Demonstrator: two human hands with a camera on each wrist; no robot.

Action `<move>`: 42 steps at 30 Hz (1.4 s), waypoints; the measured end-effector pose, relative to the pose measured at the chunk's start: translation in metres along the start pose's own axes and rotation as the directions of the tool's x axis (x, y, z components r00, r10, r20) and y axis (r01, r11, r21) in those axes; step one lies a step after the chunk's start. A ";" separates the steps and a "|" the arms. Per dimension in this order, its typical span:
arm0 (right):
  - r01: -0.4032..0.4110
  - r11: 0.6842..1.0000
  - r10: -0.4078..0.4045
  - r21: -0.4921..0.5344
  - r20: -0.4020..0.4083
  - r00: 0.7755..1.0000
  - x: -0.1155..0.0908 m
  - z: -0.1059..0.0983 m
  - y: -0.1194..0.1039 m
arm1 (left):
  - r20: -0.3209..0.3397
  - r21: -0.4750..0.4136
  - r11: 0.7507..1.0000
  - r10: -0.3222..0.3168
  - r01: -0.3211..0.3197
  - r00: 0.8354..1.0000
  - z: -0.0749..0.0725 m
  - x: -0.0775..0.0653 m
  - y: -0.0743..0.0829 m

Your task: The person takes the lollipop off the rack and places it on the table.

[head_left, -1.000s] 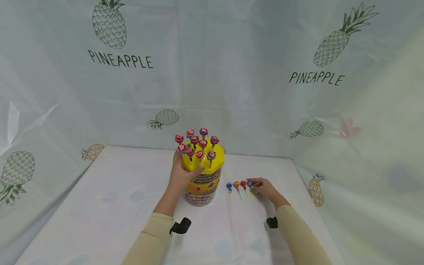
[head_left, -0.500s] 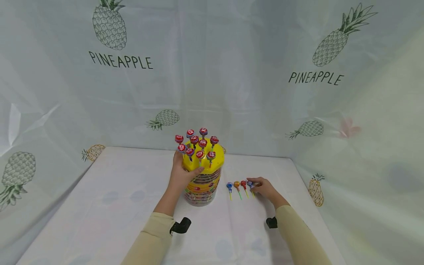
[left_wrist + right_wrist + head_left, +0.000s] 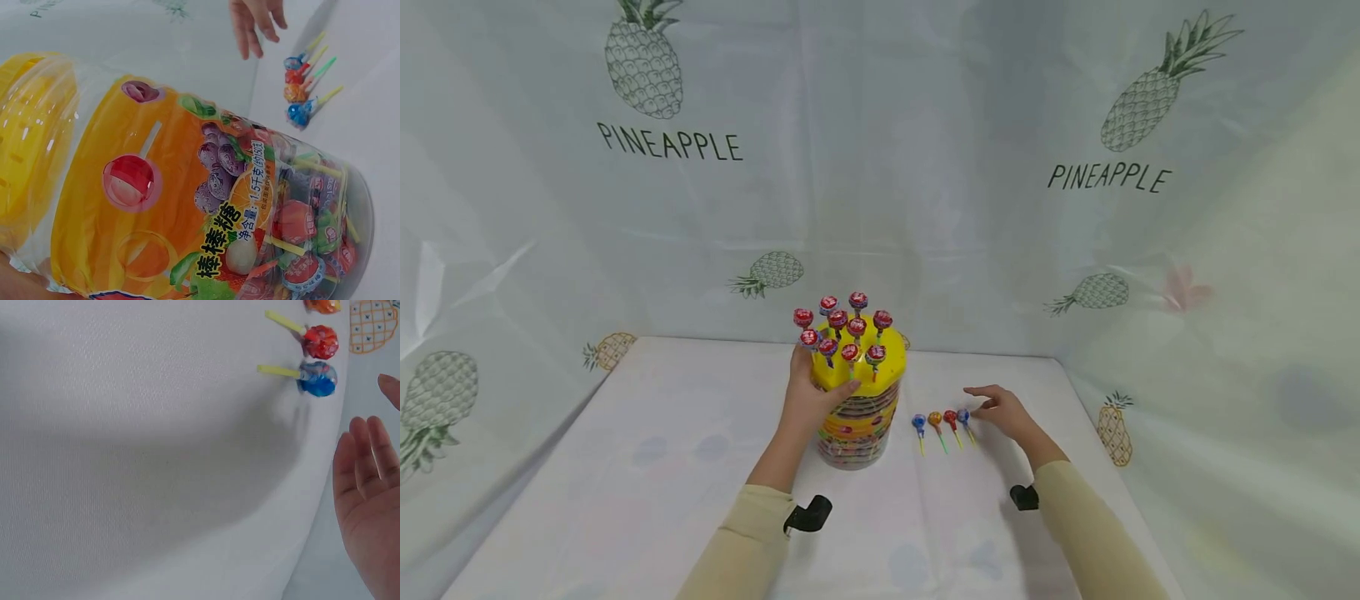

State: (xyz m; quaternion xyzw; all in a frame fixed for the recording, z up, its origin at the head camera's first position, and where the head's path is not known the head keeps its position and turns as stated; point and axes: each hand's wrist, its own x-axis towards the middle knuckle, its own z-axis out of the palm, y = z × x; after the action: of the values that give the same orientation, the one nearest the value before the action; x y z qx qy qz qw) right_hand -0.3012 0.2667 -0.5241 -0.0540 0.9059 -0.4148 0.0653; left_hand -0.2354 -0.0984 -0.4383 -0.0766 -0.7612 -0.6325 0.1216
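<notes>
A clear jar of lollipops with a printed fruit label stands upright on the table. My left hand grips it just under its yellow lid, thumb across the front. Several red-wrapped lollipops stick up from the lid. To the jar's right lies a row: a blue lollipop, an orange one, a red one and another blue one. My right hand hovers beside that last blue lollipop, fingers spread and holding nothing, as the right wrist view also shows.
A white cloth covers the table. Behind it and at the right hangs a pale sheet printed with pineapples. Dark wrist cameras sit at both cuffs.
My right hand has lifted off the rightmost blue lollipop, its fingers opening and shifting slightly right. The row of lollipops stays on the table, and my left hand keeps its grip on the jar.
</notes>
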 end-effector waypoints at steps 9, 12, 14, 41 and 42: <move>-0.147 0.988 0.150 0.054 -0.064 0.987 0.010 0.025 0.024 | 0.001 -0.003 1.000 -0.009 0.009 1.000 -0.001 -0.001 -0.002; -0.143 0.987 0.149 0.072 -0.087 0.985 0.012 0.033 0.030 | 0.002 -0.001 1.000 -0.007 0.007 1.000 -0.001 -0.001 -0.004; -0.144 0.987 0.151 0.076 -0.099 0.984 0.012 0.037 0.030 | -0.002 0.000 1.000 -0.008 0.008 1.000 0.000 -0.001 -0.004; -0.131 0.990 0.138 0.057 -0.146 0.980 0.008 0.025 0.010 | 0.007 0.007 1.000 -0.006 0.006 1.000 -0.001 0.002 -0.002; -0.111 0.992 0.119 0.058 -0.152 0.981 0.007 0.021 0.005 | 0.010 0.003 1.000 -0.006 0.006 1.000 -0.001 0.001 -0.002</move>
State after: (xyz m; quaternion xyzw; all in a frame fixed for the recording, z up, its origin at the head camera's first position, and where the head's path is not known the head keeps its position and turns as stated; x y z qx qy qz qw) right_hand -0.3048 0.2532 -0.5421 0.0324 0.8994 -0.4354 0.0198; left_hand -0.2371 -0.0999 -0.4397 -0.0773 -0.7629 -0.6312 0.1161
